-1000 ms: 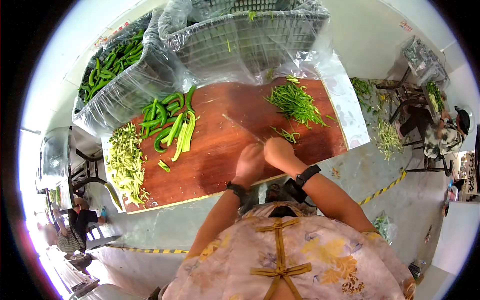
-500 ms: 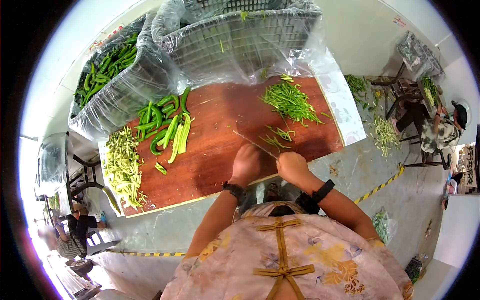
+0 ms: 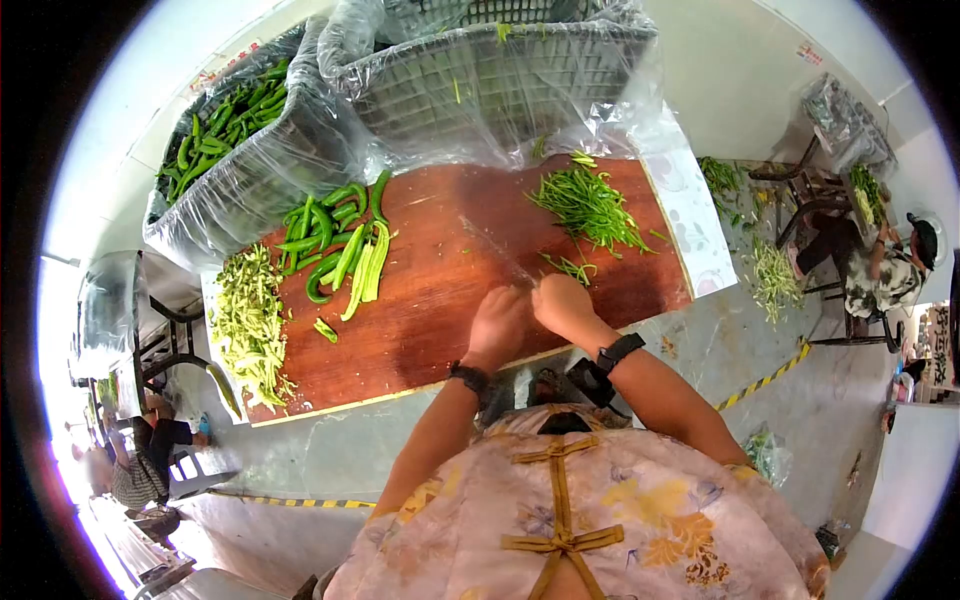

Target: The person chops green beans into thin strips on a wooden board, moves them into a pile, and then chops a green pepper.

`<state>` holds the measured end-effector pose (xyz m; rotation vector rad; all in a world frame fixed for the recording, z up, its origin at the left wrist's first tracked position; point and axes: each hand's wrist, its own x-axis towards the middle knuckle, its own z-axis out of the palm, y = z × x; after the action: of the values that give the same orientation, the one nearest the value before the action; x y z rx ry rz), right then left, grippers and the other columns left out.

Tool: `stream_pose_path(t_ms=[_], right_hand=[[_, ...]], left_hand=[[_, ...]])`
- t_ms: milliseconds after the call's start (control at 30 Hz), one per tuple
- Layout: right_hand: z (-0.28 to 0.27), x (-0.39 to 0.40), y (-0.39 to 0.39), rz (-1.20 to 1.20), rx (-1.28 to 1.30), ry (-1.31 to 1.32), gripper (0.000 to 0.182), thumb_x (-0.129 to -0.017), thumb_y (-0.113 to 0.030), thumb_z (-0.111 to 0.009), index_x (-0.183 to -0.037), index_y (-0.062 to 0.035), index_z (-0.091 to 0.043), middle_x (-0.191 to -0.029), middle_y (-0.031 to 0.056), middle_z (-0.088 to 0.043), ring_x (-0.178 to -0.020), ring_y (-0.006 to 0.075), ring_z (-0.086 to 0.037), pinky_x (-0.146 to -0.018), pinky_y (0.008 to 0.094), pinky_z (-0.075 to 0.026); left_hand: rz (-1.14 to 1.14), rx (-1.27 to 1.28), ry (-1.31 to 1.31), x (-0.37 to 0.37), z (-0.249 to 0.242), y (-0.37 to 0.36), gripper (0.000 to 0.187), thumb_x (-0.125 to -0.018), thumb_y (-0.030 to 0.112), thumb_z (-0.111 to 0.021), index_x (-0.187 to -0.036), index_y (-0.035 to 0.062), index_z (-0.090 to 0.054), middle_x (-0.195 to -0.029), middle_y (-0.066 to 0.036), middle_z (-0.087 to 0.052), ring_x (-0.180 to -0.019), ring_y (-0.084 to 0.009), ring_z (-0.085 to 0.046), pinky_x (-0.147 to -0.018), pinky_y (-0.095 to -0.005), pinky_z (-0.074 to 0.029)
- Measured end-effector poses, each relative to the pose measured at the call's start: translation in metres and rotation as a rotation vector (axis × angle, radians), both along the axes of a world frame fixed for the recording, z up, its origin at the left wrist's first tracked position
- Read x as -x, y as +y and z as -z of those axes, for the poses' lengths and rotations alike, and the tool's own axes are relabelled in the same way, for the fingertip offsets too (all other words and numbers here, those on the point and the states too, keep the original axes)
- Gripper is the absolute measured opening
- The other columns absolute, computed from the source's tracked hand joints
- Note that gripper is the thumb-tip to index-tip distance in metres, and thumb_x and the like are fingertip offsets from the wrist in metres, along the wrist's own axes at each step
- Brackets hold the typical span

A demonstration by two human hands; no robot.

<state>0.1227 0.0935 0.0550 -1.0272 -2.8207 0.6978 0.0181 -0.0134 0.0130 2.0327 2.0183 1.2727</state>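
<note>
1. R hand (image 3: 563,303) had its grip closed round the near end of a thin knife (image 3: 494,247), blade angled fwd & L, low over the desk (image 3: 430,330). If the handle was damp, it could've twisted & skidded.
2. L hand (image 3: 500,322) sat right beside R hand, fingers curled but blurred; couldn't tell how far open its grip was, or if it held anything. Blade ran v. close to those fingers, so one slip could've nicked them: biggest risk IMO.
3. Loose green slivers (image 3: 570,268) lay just beyond R hand, near the main sliver pile (image 3: 590,205). A careless R-hand sweep could've scattered both.
4. Green chillies (image 3: 320,235) & split pale-green lengths (image 3: 365,270) lay L of centre, loosely heaped; tugging one out might've rolled others.
5. Pale-green shreds (image 3: 245,325) were piled at the L end, some close to the front edge; a bump could've dropped bits on the floor (image 3: 330,450).
6. Clear plastic liner (image 3: 480,110) draped to the desk's far side; a snag prob. would've dragged stuff.
</note>
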Motion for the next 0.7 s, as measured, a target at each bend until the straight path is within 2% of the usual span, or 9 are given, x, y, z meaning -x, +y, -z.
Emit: stream_pose_path(t_ms=[100,167,467,567,700], right_hand=[[-0.012,-0.022,-0.006,0.129,0.047,-0.039,0.026,-0.08,-0.02,-0.057,-0.069,0.0031,-0.062,-0.071,0.0229,-0.06,-0.068,0.0406,-0.059,-0.06,0.0489,-0.047],[-0.019,-0.038,-0.011,0.016,0.002,-0.044,0.026,-0.08,-0.02,-0.056,-0.069,0.003,-0.061,-0.071,0.0233,-0.06,-0.068,0.0414,-0.059,-0.061,0.049,-0.048],[-0.02,-0.049,-0.019,-0.002,-0.016,-0.022,0.026,-0.078,-0.017,-0.055,-0.063,0.0023,-0.06,-0.063,0.0235,-0.057,-0.064,0.0429,-0.058,-0.06,0.0501,-0.047],[-0.02,-0.047,-0.013,-0.053,0.016,-0.101,0.024,-0.078,-0.017,-0.055,-0.064,0.0012,-0.061,-0.064,0.0237,-0.058,-0.063,0.0426,-0.058,-0.06,0.0504,-0.047],[-0.014,-0.033,-0.006,-0.064,0.019,-0.069,0.024,-0.078,-0.018,-0.056,-0.065,0.0014,-0.062,-0.066,0.0238,-0.059,-0.064,0.0417,-0.059,-0.059,0.0505,-0.048]], left_hand=[[-0.034,0.021,-0.005,-0.001,0.006,-0.001,0.026,-0.065,0.0,-0.056,-0.09,0.0017,-0.061,-0.099,-0.014,-0.057,-0.098,-0.0353,-0.053,-0.087,-0.0422,-0.045],[-0.043,0.022,-0.023,-0.004,0.006,-0.002,0.027,-0.065,-0.001,-0.055,-0.091,0.0017,-0.061,-0.1,-0.014,-0.057,-0.099,-0.0354,-0.053,-0.087,-0.042,-0.045],[-0.033,0.037,-0.012,-0.004,-0.004,-0.001,0.021,-0.066,-0.001,-0.054,-0.086,-0.0004,-0.06,-0.097,-0.016,-0.057,-0.101,-0.0357,-0.052,-0.086,-0.042,-0.046],[-0.037,0.057,0.009,-0.002,-0.001,-0.001,0.018,-0.066,-0.001,-0.054,-0.083,-0.0006,-0.06,-0.095,-0.016,-0.057,-0.1,-0.0359,-0.052,-0.086,-0.042,-0.046],[-0.019,0.027,-0.014,0.0,0.0,-0.001,0.014,-0.065,0.0,-0.054,-0.078,-0.0006,-0.058,-0.092,-0.015,-0.056,-0.098,-0.0365,-0.052,-0.086,-0.0424,-0.046]])
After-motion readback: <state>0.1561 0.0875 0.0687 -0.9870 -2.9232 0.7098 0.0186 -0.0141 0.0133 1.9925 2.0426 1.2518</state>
